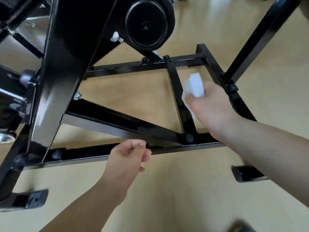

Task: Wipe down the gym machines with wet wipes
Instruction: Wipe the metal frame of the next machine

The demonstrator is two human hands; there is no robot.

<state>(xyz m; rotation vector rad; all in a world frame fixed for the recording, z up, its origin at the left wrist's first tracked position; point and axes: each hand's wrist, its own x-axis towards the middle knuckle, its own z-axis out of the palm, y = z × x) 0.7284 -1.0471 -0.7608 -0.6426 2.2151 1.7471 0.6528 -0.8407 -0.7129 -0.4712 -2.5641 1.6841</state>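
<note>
A black steel gym machine frame fills the view, seen from above, with crossbars over a light wooden floor. My right hand grips a folded white wet wipe and holds it against a short black crossbar at the right of the frame base. My left hand hovers in front of the near base bar, fingers loosely curled, holding nothing.
A black round roller pad hangs above the frame's middle. A slanted black post rises at the right. Rubber feet sit at the frame's near corners. Light wooden floor surrounds the base.
</note>
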